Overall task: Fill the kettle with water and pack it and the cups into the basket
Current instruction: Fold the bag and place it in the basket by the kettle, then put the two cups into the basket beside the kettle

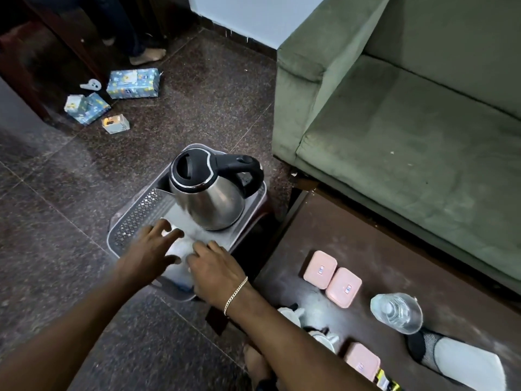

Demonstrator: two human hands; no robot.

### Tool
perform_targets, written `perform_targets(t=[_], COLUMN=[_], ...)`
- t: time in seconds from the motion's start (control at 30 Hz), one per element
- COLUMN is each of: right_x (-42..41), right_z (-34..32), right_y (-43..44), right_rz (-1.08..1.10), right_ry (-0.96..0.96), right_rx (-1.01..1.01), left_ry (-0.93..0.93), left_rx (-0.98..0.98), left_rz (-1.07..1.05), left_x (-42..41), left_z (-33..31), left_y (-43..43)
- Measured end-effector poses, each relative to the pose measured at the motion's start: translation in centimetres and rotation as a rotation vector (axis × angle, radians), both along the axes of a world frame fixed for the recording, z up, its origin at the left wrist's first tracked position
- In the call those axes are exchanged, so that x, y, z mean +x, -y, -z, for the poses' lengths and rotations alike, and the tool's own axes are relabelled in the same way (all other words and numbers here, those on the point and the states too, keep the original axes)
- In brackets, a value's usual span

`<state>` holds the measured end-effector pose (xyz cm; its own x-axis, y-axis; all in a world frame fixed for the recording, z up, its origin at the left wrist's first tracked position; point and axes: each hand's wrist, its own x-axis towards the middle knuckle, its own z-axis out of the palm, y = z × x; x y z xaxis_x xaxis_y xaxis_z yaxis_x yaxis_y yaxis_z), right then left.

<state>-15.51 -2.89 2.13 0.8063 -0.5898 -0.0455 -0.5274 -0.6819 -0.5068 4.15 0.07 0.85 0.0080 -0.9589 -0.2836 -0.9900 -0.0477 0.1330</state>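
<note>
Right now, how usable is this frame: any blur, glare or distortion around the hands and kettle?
Head view: dim indoor light; the kettle is fairly sharp with soft highlights on its steel; both hands, left hand and right hand, are slightly motion-blurred over the basket; wide-angle bending shows at the edges.

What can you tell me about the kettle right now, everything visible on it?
The kettle looks like polished steel, with a rounded body, a black lid closed on top, and a black handle arching toward the sofa side. It stands upright inside the grey plastic basket, at its far end, resting on the basket floor. Neither hand touches it; the left hand and right hand are at the near end. Whether it holds water cannot be seen.
</note>
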Motion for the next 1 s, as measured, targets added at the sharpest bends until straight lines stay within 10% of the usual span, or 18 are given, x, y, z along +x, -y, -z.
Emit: perform_targets(t=[0.4, 0.77, 1.0], right_x=[-16.3, -26.6, -26.7], right_z=[-2.0, 3.6, 7.3], right_y=[-2.4, -10.9, -13.8], right_rz=[0.247, 0.568, 0.598], right_ry=[0.15, -0.4, -0.419], right_rx=[-0.086, 0.263, 0.426], left_ry=[-0.191, -0.155, -0.109], left_rx=[-0.114, 0.236, 0.288], left_rz=[0.082, 0.099, -0.008], left_x=[-13.6, -25.8, -28.9], left_z=[-4.7, 2.2, 6.2], left_y=[-1.3, -6.4, -8.6])
